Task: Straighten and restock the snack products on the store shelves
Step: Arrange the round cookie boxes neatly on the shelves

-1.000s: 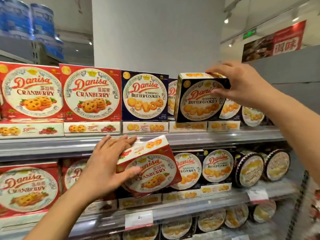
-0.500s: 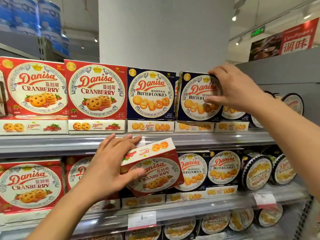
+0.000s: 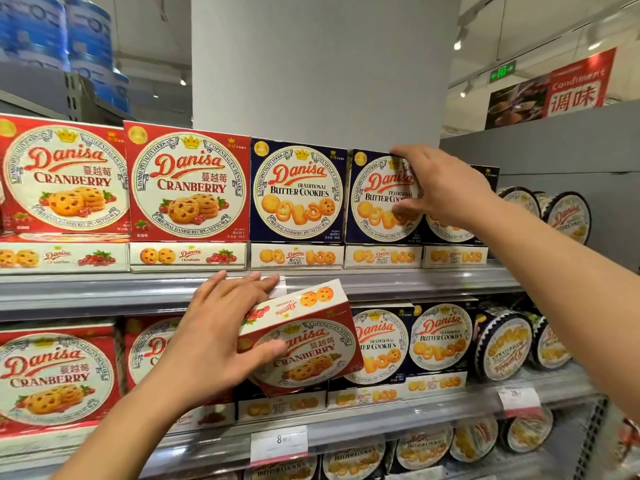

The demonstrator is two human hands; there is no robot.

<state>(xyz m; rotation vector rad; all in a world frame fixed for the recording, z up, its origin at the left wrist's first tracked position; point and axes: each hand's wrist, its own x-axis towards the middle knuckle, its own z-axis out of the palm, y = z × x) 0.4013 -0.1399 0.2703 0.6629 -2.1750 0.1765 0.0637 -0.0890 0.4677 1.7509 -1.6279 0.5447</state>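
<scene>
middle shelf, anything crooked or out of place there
Yes: the red cardboard cranberry cookie box gripped by the left hand is tilted, in front of the blue butter cookie boxes rather than among the upright red boxes to the left.

the top shelf (image 3: 346, 284) carries flat cookie boxes (image 3: 296, 256) with upright boxes (image 3: 187, 183) standing on them.

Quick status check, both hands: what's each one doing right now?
Left hand: holds the tilted red cranberry cookie box, thumb on its front.
Right hand: grips the blue butter cookie box standing on the top shelf.
</scene>
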